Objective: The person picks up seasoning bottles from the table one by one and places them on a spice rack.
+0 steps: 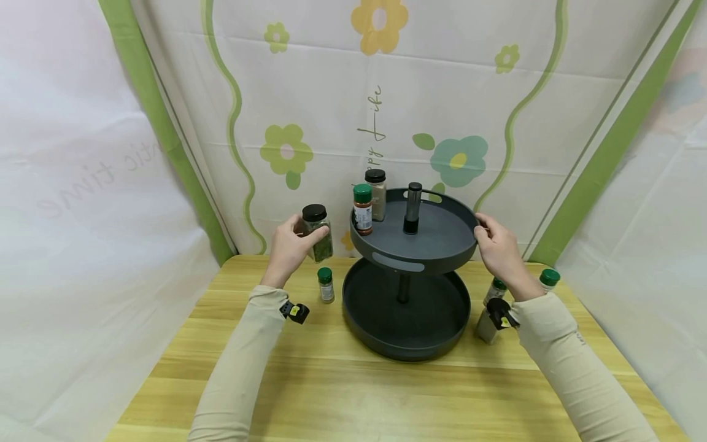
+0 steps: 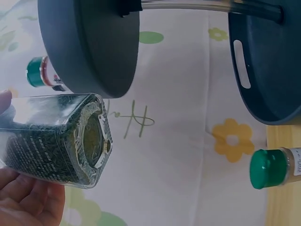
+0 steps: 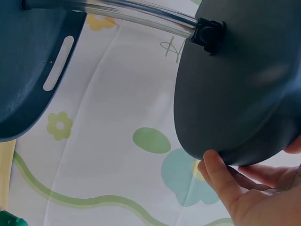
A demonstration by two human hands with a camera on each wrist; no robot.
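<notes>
My left hand (image 1: 291, 245) holds a square glass spice jar (image 1: 321, 242) with a black lid, clear of the table and left of the two-tier turntable organizer. Green dried herbs and printed white text show through its glass (image 2: 42, 146) in the left wrist view. My right hand (image 1: 499, 248) grips the right rim of the organizer's dark grey upper tier (image 1: 442, 236), its fingertips (image 3: 212, 160) against the outer wall. On that tier's left side stand a green-capped jar of red spice (image 1: 363, 215) and a black-capped jar (image 1: 378, 199).
The organizer's lower tier (image 1: 405, 353) rests on the wooden table (image 1: 331, 393). A small green-capped jar (image 1: 326, 288) stands left of it. Several jars, one green-capped (image 1: 549, 278), stand at the right, partly behind my right forearm. A flowered curtain (image 1: 331, 92) hangs behind.
</notes>
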